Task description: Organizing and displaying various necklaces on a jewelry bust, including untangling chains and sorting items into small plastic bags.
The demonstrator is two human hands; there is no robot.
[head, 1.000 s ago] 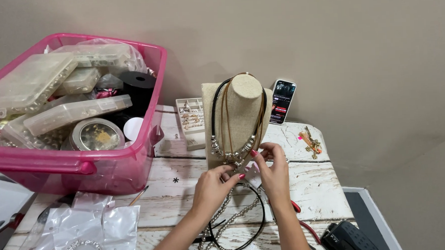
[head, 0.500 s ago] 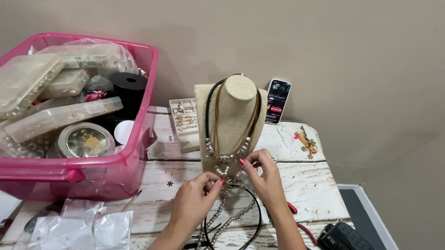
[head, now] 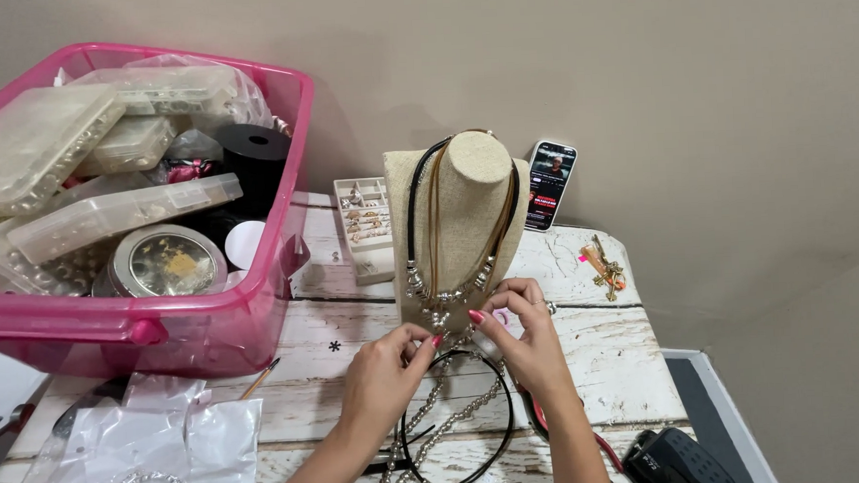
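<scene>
A beige bust stand (head: 467,206) stands on the white wooden table (head: 608,359). It wears a necklace (head: 431,280) of black and tan cords with silver beads at the front. My left hand (head: 382,374) and my right hand (head: 521,339) meet at the stand's base, fingertips pinching the bead section and its hanging pendant. Below my hands a black cord with a silver chain (head: 457,424) lies looped on the table.
A pink plastic bin (head: 153,321) full of clear bead boxes, a round tin and black spools fills the left. A small bead tray (head: 366,225), a phone (head: 551,183) against the wall, a gold charm (head: 604,268), clear bags (head: 158,446) and a black device (head: 676,463) surround the stand.
The view has shifted a little, so the stand sits lower and more central. Both hands stay at the necklace's front, with the fingers moved slightly lower on the beads.
</scene>
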